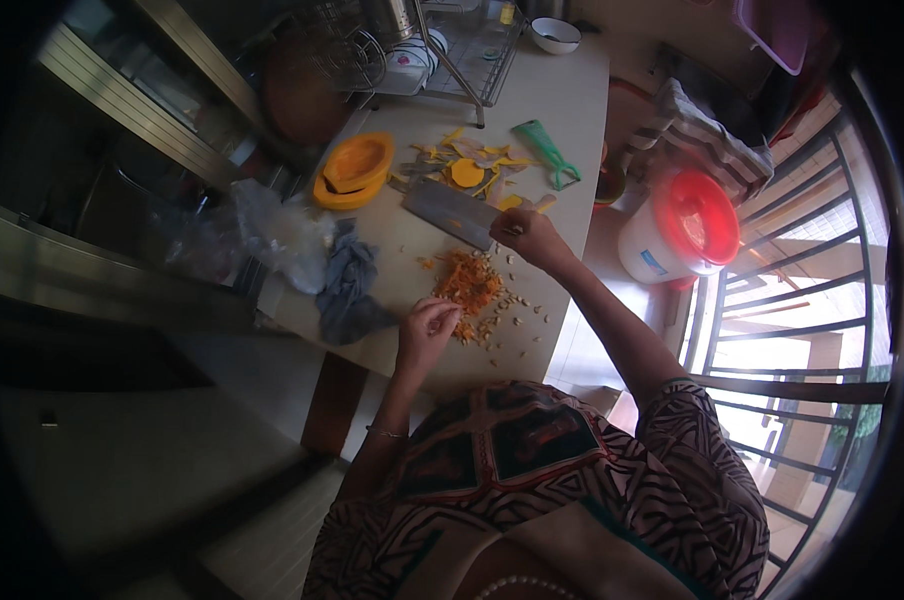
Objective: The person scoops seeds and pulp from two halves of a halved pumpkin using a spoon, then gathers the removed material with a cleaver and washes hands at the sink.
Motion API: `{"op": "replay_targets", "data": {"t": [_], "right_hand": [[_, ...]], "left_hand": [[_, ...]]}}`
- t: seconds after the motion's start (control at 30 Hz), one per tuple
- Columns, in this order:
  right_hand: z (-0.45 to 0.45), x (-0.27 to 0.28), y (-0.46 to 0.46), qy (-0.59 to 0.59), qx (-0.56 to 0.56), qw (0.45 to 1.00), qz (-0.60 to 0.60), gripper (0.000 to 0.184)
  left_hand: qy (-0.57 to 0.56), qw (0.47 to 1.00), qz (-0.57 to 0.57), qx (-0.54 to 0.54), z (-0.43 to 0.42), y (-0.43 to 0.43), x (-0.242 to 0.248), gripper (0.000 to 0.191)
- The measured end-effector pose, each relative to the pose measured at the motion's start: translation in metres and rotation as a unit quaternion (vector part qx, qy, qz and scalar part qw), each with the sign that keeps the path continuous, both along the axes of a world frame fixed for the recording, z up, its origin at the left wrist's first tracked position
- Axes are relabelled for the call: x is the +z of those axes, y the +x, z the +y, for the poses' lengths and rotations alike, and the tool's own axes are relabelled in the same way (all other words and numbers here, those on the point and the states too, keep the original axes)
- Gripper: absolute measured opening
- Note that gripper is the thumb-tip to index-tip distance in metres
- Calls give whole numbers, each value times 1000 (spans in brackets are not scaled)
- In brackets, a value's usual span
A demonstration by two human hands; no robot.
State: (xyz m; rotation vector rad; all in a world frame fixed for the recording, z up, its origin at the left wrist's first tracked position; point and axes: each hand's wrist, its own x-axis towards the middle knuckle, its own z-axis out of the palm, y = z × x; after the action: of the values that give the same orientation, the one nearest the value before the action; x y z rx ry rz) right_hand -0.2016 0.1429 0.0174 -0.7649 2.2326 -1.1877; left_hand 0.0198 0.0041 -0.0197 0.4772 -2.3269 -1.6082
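Note:
At the lower left edge of a pile of stringy orange pumpkin pulp (468, 279) is my left hand (428, 330), fingers curled and thumb drawn in. Whether it pinches a seed is hidden. Beyond the pile, my right hand (525, 231) is curled beside the near right end of a wide cleaver blade (452, 214). Something small may be between its fingertips, too small to make out. Loose pale pumpkin seeds (489, 328) lie scattered around the pulp, mostly to the right. Two hollowed pumpkin pieces (358, 163) rest stacked at the far left of the counter.
Peelings and a yellow slice (467, 173) lie behind the cleaver, near a green peeler (545, 150). A grey-blue cloth (349, 270) and a clear plastic bag (283, 232) are on the left. Farther back stand a dish rack (467, 94) and white bowl (555, 35). A red-lidded bucket (647, 244) stands right.

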Motion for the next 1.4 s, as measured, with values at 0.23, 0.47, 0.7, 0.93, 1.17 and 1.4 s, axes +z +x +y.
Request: {"op": "replay_targets", "data": {"t": [0.23,0.47,0.7,0.93,1.17,1.4], "right_hand": [[-68,-48,-110,23,1,975,221,27],[-72,-58,-107,-28,18,955,295,25],[0,-52,-49,134,100,927,337,25],[-12,-74,-44,184,39,931,312,31],[11,-23,-21,81,62,968,228,20],[76,-4,6,92,25,960,264,19]], "left_hand": [[5,999,-17,49,6,21,8,20],[31,992,-37,116,6,43,-5,22],[30,991,-68,112,0,51,-26,25],[45,993,-73,77,4,46,-33,25],[-11,994,-37,98,-9,44,-34,23],[-231,963,7,141,-59,42,-62,25]]}}
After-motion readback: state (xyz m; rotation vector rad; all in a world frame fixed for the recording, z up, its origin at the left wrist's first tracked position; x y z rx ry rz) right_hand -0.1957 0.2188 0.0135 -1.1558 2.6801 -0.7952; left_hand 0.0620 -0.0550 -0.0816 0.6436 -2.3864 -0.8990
